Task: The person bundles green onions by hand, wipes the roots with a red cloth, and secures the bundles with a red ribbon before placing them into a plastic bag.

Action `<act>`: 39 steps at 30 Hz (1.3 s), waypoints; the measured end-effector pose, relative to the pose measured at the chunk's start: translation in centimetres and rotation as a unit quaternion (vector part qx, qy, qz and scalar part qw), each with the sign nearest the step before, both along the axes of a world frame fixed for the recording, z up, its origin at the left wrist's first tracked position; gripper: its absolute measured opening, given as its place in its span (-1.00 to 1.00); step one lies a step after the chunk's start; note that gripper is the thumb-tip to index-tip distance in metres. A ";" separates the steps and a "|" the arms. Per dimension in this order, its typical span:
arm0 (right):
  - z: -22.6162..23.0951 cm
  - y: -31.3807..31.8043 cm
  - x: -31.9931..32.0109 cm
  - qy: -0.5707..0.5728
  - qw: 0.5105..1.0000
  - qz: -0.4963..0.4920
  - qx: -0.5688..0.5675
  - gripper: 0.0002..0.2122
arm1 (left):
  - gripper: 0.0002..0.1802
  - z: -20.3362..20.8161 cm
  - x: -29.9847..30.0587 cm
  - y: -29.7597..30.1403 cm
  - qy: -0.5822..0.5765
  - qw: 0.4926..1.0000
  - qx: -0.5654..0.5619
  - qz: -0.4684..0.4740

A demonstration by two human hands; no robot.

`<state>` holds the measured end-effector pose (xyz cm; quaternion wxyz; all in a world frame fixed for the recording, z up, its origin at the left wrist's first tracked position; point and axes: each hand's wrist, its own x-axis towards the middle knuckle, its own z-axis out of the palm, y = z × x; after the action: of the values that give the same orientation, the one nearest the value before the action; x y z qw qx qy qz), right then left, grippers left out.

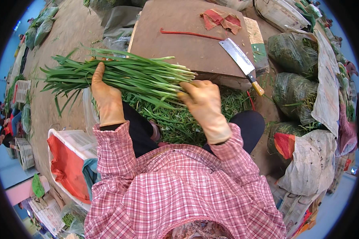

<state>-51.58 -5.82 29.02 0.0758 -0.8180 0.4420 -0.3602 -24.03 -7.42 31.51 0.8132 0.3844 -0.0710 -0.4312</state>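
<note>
A thick bunch of garlic chives (pixel 135 75) lies crosswise in front of me, green leaf tips to the left and pale stem ends to the right. My left hand (pixel 105 95), in a tan rubber glove, is wrapped round the leafy part, its thumb on top and its other fingers mostly hidden. At the pale ends my gloved right hand (pixel 205 103) is closed, fingers pinching some stems. A cleaver (pixel 237 55) with a wooden handle rests on the right edge of the brown board (pixel 171 51), just beyond my right hand.
Torn red paper (pixel 221 20) and a red strip (pixel 191 35) lie on the board. Leaf trimmings (pixel 179 127) cover the ground between my knees. At left stands a white crate (pixel 73 159) with red cloth; plastic bags of greens (pixel 293 95) line the right.
</note>
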 end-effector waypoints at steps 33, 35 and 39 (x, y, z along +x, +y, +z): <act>-3.0 -23.3 -8.5 -0.114 0.984 -0.139 -0.013 -0.72 | -0.67 -1.0 1.5 -0.5 0.086 0.996 0.018 0.002; -2.8 -27.4 -7.8 0.000 0.988 -0.152 -0.018 -0.59 | -0.73 -0.2 2.0 -1.3 0.135 0.991 0.008 0.004; -4.6 -33.7 -9.5 0.199 0.958 -0.203 0.032 -0.36 | -0.74 -3.3 3.6 -6.2 0.100 0.995 0.029 -0.003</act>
<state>-61.09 -39.56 24.42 -0.0622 -0.7631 0.6166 -0.1833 -20.47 -13.66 28.19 0.8033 0.3626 0.0223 -0.4719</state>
